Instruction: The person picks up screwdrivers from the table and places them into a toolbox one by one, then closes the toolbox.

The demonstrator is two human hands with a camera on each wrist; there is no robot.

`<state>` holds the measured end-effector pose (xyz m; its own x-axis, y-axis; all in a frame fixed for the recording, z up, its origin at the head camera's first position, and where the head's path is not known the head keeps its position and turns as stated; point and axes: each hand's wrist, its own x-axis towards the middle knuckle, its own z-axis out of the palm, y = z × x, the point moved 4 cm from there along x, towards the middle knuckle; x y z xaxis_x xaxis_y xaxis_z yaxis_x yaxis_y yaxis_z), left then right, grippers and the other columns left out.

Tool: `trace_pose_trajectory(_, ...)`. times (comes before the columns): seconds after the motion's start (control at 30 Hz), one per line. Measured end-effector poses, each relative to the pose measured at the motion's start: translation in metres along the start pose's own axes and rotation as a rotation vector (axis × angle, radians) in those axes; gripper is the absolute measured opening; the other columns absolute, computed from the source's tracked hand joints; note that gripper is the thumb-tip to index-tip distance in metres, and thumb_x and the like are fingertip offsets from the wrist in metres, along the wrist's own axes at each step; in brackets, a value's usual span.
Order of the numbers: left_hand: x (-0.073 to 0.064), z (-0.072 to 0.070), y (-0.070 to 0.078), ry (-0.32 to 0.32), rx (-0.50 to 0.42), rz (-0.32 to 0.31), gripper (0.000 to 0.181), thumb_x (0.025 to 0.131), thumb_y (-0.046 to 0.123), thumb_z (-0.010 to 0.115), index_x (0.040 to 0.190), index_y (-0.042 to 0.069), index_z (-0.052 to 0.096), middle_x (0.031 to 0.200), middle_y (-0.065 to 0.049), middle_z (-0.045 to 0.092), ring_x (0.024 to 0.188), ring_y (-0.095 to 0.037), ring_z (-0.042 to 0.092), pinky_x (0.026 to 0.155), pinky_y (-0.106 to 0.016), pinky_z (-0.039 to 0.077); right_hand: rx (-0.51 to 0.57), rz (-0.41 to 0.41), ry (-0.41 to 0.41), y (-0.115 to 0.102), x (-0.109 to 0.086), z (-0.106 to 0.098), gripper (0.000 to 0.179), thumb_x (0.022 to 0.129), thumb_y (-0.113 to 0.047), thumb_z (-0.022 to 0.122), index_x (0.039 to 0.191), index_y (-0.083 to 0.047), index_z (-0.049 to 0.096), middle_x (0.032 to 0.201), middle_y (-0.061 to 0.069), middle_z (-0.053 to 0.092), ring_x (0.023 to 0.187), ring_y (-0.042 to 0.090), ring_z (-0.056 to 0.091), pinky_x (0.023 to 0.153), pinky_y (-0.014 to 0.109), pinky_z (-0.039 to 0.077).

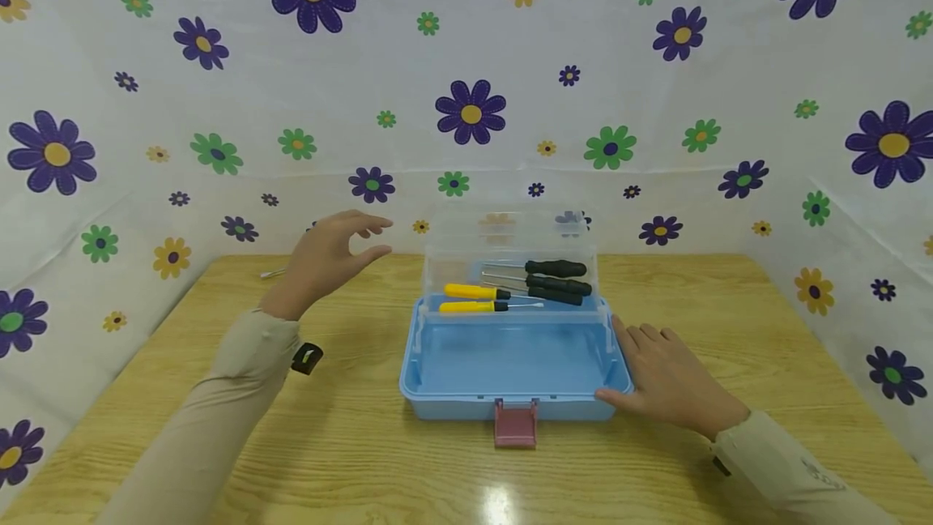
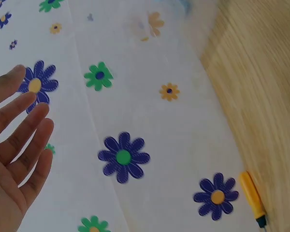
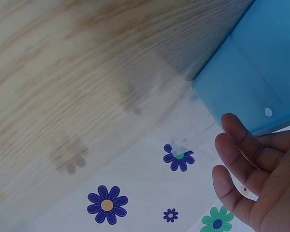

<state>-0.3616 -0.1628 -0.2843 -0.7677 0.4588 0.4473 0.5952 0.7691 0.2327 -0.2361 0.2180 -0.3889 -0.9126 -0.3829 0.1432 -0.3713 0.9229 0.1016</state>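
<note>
A light-blue toolbox (image 1: 513,407) stands on the table with its clear lid (image 1: 474,225) raised. Several screwdrivers lie at its back in a clear tray: yellow-handled ones (image 1: 470,292) on the left and black-handled ones (image 1: 560,284) on the right. My right hand (image 1: 674,379) touches the box's right side, thumb at the front corner; the right wrist view shows its fingers loosely bent against the blue wall (image 3: 251,77). Left of the box, my left hand (image 1: 324,258) hovers with nothing in it, fingers and thumb apart. Beyond it lies another yellow-handled screwdriver (image 2: 252,195), mostly hidden in the head view.
A pink latch (image 1: 515,426) hangs down at the box's front. The wooden table (image 1: 350,460) ends at a white cloth (image 1: 394,55) printed with flowers, which stands behind and at both sides. The box's front compartment (image 1: 510,359) shows its bare blue floor.
</note>
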Motion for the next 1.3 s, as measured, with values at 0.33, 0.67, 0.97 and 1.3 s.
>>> trace_pose_trajectory(0.33,-0.014,-0.004,-0.041,0.133,0.005,-0.056,0.033,0.084,0.014,0.070,0.115,0.004,0.065,0.099,-0.015,0.068,0.089,-0.028,0.063,0.073,-0.043,0.051,0.000,0.006,-0.010,0.001,0.000,0.000,0.103,0.076,-0.075,0.051,0.139,0.006,0.039,0.121,0.020,0.061,0.107,0.033,0.059,0.088,0.052,0.048)
trace_pose_trajectory(0.67,-0.022,0.008,-0.083,0.116,0.005,-0.206,0.036,0.084,0.016,0.070,0.117,0.002,0.063,0.101,-0.018,0.066,0.091,-0.032,0.061,0.076,-0.046,0.049,-0.007,-0.002,-0.004,0.002,0.000,0.001,0.103,0.076,-0.075,0.051,0.139,0.006,0.039,0.121,0.020,0.061,0.107,0.033,0.059,0.089,0.052,0.047)
trace_pose_trajectory(0.97,-0.026,0.027,-0.111,-0.006,0.049,-0.298,0.037,0.088,0.020,0.064,0.120,0.001,0.059,0.108,-0.021,0.062,0.099,-0.037,0.059,0.079,-0.050,0.049,0.007,0.004,-0.017,0.001,0.000,0.000,0.102,0.076,-0.075,0.051,0.139,0.005,0.039,0.122,0.020,0.060,0.108,0.033,0.058,0.090,0.052,0.047)
trace_pose_trajectory(1.3,-0.027,0.046,-0.138,0.005,0.088,-0.303,0.038,0.088,0.022,0.065,0.120,0.002,0.060,0.106,-0.024,0.062,0.094,-0.038,0.060,0.076,-0.051,0.050,0.007,0.007,-0.026,0.000,0.000,-0.001,0.102,0.076,-0.074,0.051,0.139,0.005,0.039,0.122,0.020,0.060,0.109,0.034,0.058,0.091,0.052,0.047)
